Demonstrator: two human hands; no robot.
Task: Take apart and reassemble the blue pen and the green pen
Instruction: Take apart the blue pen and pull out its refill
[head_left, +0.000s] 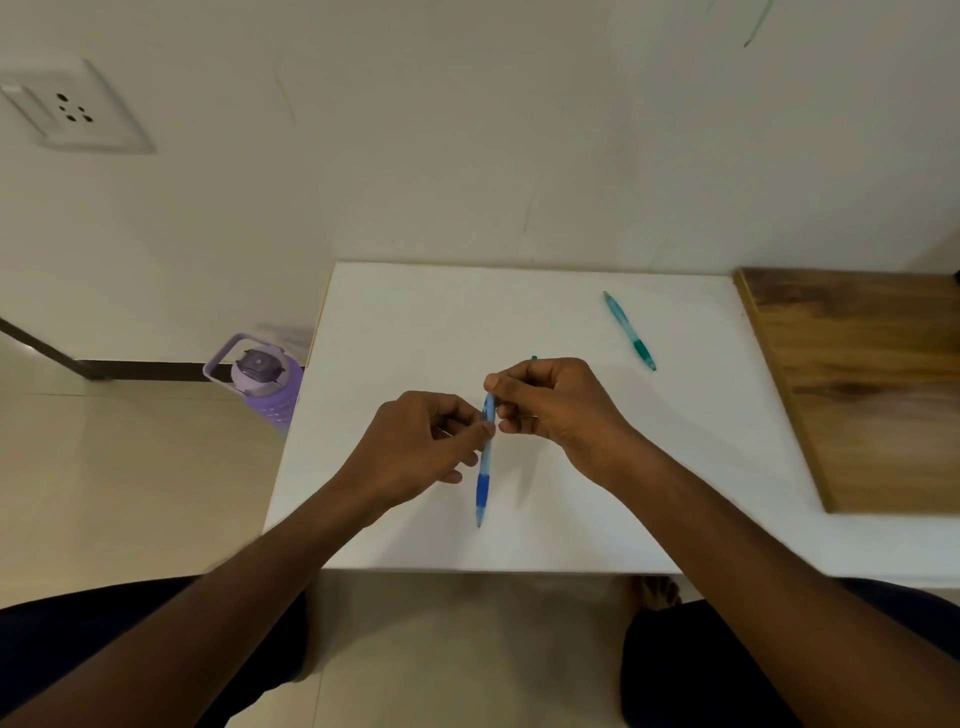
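Observation:
The blue pen (484, 470) hangs nearly upright over the middle of the white table (415, 322), its tip pointing toward me and its darker blue grip near the lower end. My left hand (421, 449) pinches the pen's upper barrel from the left. My right hand (556, 410) closes on the pen's top end from the right; a small dark green bit shows just above its knuckles. The green pen (629, 330) lies whole on the table at the back right, untouched and well apart from both hands.
A wooden board (862, 384) covers the table's right side. A purple water bottle (262, 379) stands on the floor left of the table. A wall with a socket plate (72, 111) rises behind. My knees are below the table's near edge.

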